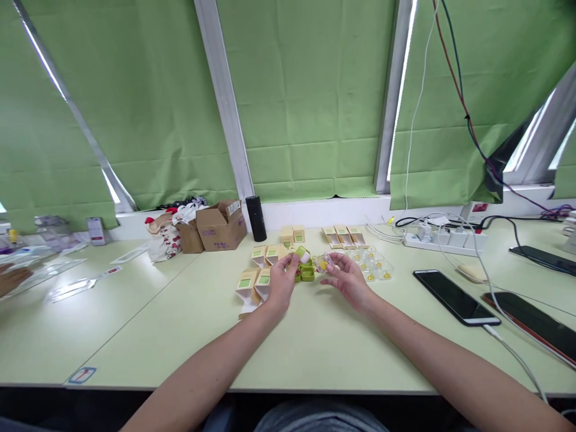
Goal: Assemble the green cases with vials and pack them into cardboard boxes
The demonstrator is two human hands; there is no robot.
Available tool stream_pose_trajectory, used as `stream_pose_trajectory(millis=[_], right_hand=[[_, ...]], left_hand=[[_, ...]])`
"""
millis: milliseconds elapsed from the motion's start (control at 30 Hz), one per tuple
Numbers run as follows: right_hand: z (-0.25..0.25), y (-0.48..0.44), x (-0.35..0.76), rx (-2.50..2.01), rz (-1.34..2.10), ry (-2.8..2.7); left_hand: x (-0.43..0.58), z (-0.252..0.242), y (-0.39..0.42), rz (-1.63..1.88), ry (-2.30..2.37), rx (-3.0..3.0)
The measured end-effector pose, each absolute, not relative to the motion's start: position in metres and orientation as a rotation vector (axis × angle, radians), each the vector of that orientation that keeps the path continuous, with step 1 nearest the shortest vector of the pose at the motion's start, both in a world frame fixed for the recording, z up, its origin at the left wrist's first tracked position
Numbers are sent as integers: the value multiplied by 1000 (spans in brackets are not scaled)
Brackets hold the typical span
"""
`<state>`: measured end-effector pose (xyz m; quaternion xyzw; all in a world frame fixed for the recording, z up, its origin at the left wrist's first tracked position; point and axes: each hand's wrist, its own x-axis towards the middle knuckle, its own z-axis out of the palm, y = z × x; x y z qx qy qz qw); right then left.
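Note:
Between the fingertips of my left hand (283,279) is a small green case (303,254) with a white face, held tilted above the table. My right hand (348,277) pinches a small clear plastic piece with a yellow centre (323,263), close to the case but apart from it. Under and between the hands sit several small green square cases (308,274), partly hidden by my left fingers. Several clear plastic pieces with yellow centres (371,265) lie just right of my right hand. Beside my left hand stand kraft-paper boxes (247,287) with green labels.
More kraft boxes (344,236) stand farther back. A black cylinder (256,219) and a cardboard carton (222,227) are at the back left. A phone (455,296) with its cable and a power strip (443,241) occupy the right. Another person's hand (13,278) shows at far left.

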<state>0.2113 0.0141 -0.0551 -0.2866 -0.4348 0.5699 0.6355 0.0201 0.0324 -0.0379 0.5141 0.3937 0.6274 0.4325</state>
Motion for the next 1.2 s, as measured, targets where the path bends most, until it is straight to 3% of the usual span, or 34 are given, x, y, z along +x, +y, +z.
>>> stream_pose_trajectory(millis=[533, 900, 1200], right_hand=[[-52, 11, 208, -917, 1249, -1214], [-50, 10, 215, -551, 1593, -996], [-55, 9, 212, -556, 1597, -1014]], left_hand=[[22, -36, 30, 1569, 959, 1296], [20, -42, 34, 1558, 959, 1312], [21, -45, 33, 1492, 949, 1398]])
